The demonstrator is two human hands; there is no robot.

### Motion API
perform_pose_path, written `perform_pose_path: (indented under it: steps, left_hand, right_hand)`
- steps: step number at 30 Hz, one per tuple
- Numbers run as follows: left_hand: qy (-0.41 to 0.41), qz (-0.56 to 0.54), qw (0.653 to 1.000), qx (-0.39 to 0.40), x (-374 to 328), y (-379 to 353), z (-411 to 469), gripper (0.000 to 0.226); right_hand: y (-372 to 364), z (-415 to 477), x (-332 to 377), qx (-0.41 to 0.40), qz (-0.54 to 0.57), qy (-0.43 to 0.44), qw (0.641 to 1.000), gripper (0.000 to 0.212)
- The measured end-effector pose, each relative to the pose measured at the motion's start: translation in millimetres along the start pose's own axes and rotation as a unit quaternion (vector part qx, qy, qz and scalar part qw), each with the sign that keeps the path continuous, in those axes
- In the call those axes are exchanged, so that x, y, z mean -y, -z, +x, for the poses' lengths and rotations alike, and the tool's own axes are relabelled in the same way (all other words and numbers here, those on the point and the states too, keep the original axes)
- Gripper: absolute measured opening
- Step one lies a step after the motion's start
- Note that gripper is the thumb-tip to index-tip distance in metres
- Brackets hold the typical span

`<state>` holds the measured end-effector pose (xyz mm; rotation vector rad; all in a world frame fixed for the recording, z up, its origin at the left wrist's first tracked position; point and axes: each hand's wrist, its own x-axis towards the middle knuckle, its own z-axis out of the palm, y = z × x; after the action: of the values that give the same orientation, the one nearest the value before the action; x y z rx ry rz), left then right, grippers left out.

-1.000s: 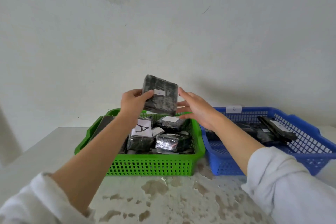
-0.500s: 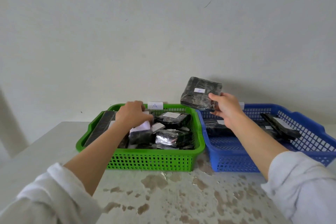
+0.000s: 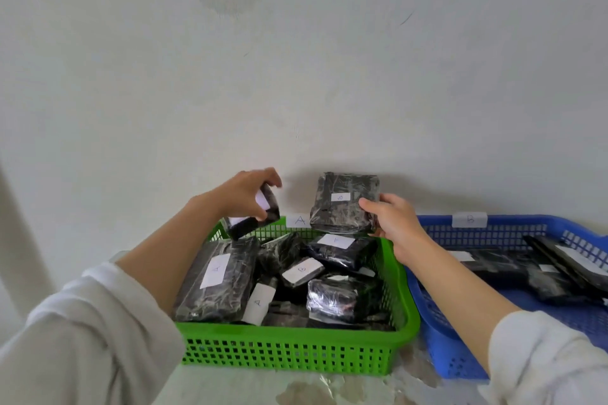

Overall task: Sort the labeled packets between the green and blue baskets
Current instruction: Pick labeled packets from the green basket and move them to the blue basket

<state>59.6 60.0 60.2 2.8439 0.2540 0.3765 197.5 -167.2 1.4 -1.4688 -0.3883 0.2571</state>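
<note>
The green basket (image 3: 296, 335) and the blue basket (image 3: 526, 222) stand side by side on the stained table (image 3: 237, 388). Their neighbouring walls are touching or very nearly so, and both back rims sit close to the white wall (image 3: 296, 76), so the open room lies above the baskets and toward the person. The left hand (image 3: 246, 194) is raised over the back left corner of the green basket, fingers and thumb curled round a small packet (image 3: 250, 227) in dark wrap, which is tilted and clear of the rim. The right hand (image 3: 393, 223) is over the back right corner of the same basket, just short of the blue one. It pinches the right edge of a larger packet (image 3: 342, 204) between thumb and fingers, and that packet is held nearly upright with its lower edge just above the heap. A paper tag marked A (image 3: 299, 220) sits on the green back rim between the two hands, and a tag marked B (image 3: 469, 219) on the blue back rim. Dark packets (image 3: 215, 276) fill the green basket to about its rim; two labels there read A and one packet (image 3: 301, 270) reads B. More packets (image 3: 556, 276) lie low in the blue basket, with wall showing above them. The left forearm hides the green basket's left wall, and the right arm and white sleeve (image 3: 543, 355) cover the blue basket's near side. The blue basket's right end is cut off by the frame. The mark on the larger packet's label is too small to read, and the left hand's fingertips are blurred.
</note>
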Motion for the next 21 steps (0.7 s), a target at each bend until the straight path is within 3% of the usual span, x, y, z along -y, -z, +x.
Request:
perform_pose_path:
  steps: [2, 4, 9, 12, 17, 21]
  left_hand:
    - [0.021, 0.051, 0.995, 0.087, 3, -8, 11, 0.049]
    - [0.023, 0.095, 0.988, 0.117, 3, -18, 16, 0.042]
    - [-0.043, 0.085, 0.995, 0.040, -11, -35, 3, 0.030]
    - [-0.071, 0.031, 0.996, 0.036, -24, -46, -17, 0.025]
    - [-0.013, 0.048, 0.992, 0.115, -40, -73, -36, 0.050]
    - [0.025, 0.115, 0.981, 0.156, -51, -84, -30, 0.052]
  right_hand:
    - [-1, 4, -3, 0.001, -0.006, 0.005, 1.000, 0.023]
    - [-1, 4, -4, 0.001, -0.006, 0.010, 1.000, 0.027]
    - [3, -2, -1, 0.005, -0.007, 0.027, 1.000, 0.023]
    - [8, -8, 3, -0.007, -0.004, 0.024, 1.000, 0.025]
    - [17, -20, 7, -0.019, -0.013, 0.029, 0.999, 0.026]
    - [25, -25, 8, -0.017, -0.028, 0.035, 0.999, 0.026]
